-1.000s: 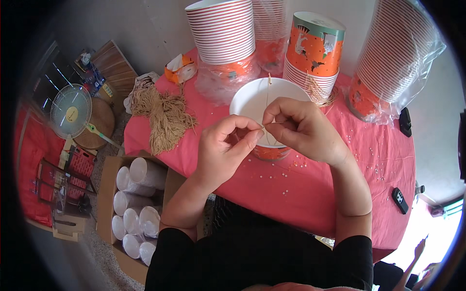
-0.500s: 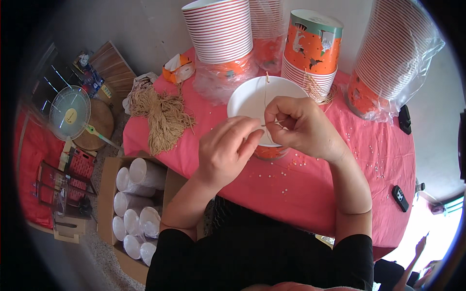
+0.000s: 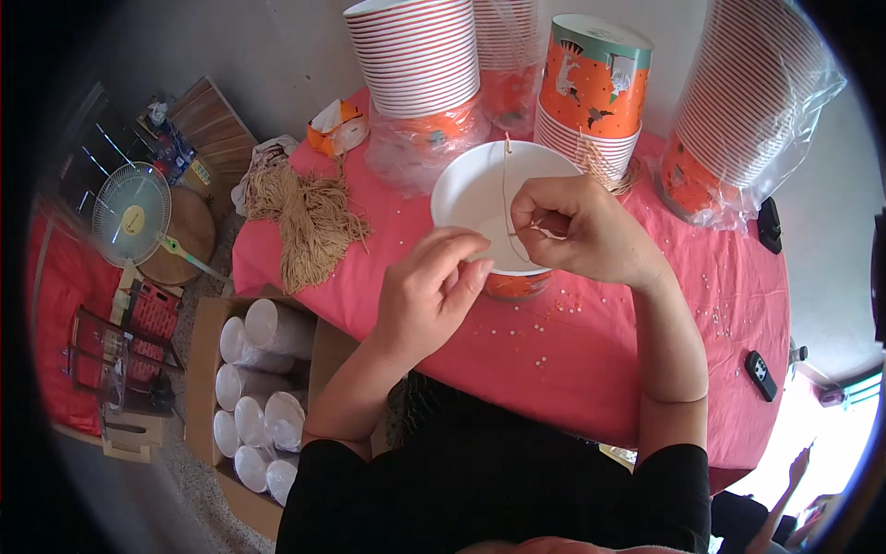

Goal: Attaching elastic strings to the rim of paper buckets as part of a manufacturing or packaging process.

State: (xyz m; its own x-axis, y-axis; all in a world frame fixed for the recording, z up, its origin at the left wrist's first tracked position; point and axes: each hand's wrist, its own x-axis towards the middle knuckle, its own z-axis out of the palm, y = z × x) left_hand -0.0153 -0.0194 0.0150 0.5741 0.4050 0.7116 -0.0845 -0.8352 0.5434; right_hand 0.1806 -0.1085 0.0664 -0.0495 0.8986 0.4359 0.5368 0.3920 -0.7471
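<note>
Your left hand [image 3: 425, 294] had come away from your right since a second earlier, its thumb and forefinger parted. Your right hand [image 3: 591, 231] pinched, so far as such a fine strand showed, the thin tan cord [image 3: 505, 194], which hung slack from the far rim inside the white-lined paper bucket [image 3: 469, 198]. Stacked paper buckets [image 3: 415, 60] crowded behind; speckled pink tablecloth [image 3: 591, 388] left room toward the near edge.

We pinch string [image 3: 505, 194] over the white bucket [image 3: 466, 180], right hand [image 3: 586, 231]; left hand [image 3: 429, 286], loosely curled, hovers at the bucket's near-left edge.
</note>
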